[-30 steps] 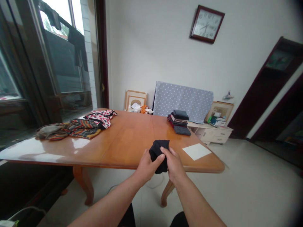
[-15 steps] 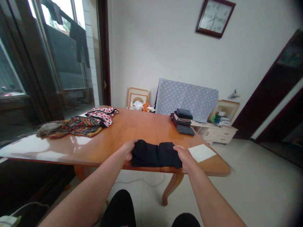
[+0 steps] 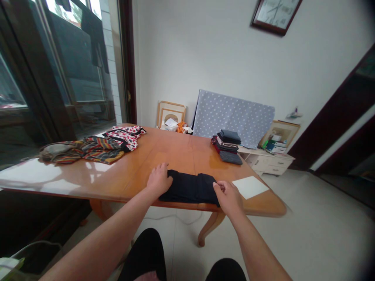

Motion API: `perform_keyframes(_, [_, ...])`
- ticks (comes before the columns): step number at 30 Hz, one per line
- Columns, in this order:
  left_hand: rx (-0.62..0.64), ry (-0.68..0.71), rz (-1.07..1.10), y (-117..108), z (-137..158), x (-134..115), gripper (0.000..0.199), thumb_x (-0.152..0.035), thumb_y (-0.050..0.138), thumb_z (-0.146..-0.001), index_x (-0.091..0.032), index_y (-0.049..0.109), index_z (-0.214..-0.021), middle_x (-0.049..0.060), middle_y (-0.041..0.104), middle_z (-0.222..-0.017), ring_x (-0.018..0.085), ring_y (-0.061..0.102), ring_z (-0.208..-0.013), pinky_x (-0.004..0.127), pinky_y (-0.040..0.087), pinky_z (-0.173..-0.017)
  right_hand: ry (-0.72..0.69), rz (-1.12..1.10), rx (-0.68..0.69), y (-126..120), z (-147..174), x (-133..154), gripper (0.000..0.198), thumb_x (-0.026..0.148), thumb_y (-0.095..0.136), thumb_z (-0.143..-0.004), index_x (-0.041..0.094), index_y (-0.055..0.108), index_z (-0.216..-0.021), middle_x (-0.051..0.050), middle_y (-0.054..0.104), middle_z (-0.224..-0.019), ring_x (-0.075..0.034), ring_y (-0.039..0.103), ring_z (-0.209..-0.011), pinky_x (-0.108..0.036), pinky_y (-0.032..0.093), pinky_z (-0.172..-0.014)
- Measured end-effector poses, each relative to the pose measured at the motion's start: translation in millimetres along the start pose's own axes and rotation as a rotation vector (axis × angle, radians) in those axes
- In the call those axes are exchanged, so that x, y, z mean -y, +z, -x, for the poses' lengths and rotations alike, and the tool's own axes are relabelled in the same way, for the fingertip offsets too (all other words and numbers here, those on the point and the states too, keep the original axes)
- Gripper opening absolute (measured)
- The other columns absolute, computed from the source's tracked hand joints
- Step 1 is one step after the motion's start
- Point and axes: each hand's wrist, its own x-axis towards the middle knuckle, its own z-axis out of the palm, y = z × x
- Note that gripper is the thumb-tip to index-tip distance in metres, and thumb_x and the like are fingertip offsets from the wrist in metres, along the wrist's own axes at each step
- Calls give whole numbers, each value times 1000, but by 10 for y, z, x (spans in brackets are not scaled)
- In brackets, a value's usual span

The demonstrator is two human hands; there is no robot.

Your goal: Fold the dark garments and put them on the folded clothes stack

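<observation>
A folded black garment (image 3: 187, 189) lies on the wooden table (image 3: 164, 147) along its front edge; its exact kind does not show. At its left end is my left hand (image 3: 159, 180), fingers stretched over the tabletop and thumb touching the cloth. My right hand (image 3: 228, 196) has its fingers curled, with thumb and forefinger closed on the right edge of the garment. Just right of that hand lies a white sheet (image 3: 250, 187).
A stack of folded clothes (image 3: 228, 141) stands at the table's back right. Crumpled striped clothing (image 3: 101, 149) and a red-and-white patterned garment (image 3: 129, 134) lie at the left. Behind the table are a dotted cloth (image 3: 234, 117) and a white cabinet (image 3: 271, 163).
The black garment has come down flat onto the table. My left hand has loosened its grip and stretched its fingers forward; my right hand stays at the right edge. The view has tilted slightly.
</observation>
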Motion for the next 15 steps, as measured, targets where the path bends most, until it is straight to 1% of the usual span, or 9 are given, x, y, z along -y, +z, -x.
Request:
perform_keyframes(1, [-26, 66, -114, -17, 26, -51, 51, -17, 60, -77, -16, 53, -128, 18, 59, -130, 33, 50, -124, 44, 36, -104, -11, -6, 0, -15, 34, 38, 36, 57, 53, -86, 25, 70, -91, -8, 67, -91, -26, 59, -93, -37, 42, -82])
perform_keyframes(3, [-26, 170, -233, -31, 87, -154, 42, -19, 52, -85, -17, 55, -126, 16, 59, -128, 32, 50, -122, 44, 35, -103, -38, -49, -1, -12, 93, 123, 37, 59, 60, -81, 26, 70, -94, -9, 66, -95, -28, 58, -96, -39, 40, -86])
perform_keyframes(6, [71, 283, -294, -10, 176, -252, 33, -23, 49, -88, -21, 61, -119, 14, 63, -121, 31, 53, -116, 44, 37, -98, -75, -71, 42, 62, 152, 236, 43, 57, 73, -70, 26, 70, -100, -11, 65, -101, -32, 56, -102, -42, 37, -90])
perform_keyframes(7, [109, 302, -308, 4, 199, -260, 32, -25, 51, -88, -22, 62, -117, 13, 64, -120, 31, 54, -115, 45, 37, -97, -79, -42, 66, 97, 157, 255, 42, 53, 75, -69, 26, 70, -100, -11, 65, -102, -32, 56, -103, -42, 37, -90])
perform_keyframes(9, [163, 314, -335, 34, 237, -244, 30, -27, 53, -87, -23, 64, -114, 13, 65, -118, 32, 54, -113, 45, 37, -95, -72, 16, 102, 161, 139, 246, 33, 45, 71, -72, 25, 70, -97, -11, 66, -100, -30, 57, -100, -39, 39, -87])
perform_keyframes(11, [180, 313, -354, 57, 261, -205, 29, -30, 52, -88, -23, 65, -113, 13, 65, -118, 32, 55, -113, 46, 38, -93, -34, -10, 126, 194, 79, 163, 22, 38, 63, -77, 24, 69, -93, -9, 68, -95, -26, 60, -91, -36, 40, -80])
perform_keyframes(13, [182, 310, -356, 66, 274, -166, 29, -33, 50, -90, -23, 65, -113, 13, 65, -119, 33, 55, -114, 46, 38, -92, 52, -137, 127, 177, -5, 7, 20, 36, 56, -79, 23, 68, -87, -5, 69, -86, -23, 62, -82, -33, 42, -73])
perform_keyframes(15, [184, 307, -350, 65, 280, -143, 29, -35, 50, -91, -24, 65, -114, 13, 64, -121, 32, 54, -116, 45, 38, -93, 188, -273, 45, 107, -88, -206, 24, 39, 53, -79, 22, 68, -85, -4, 70, -79, -23, 63, -76, -31, 43, -68])
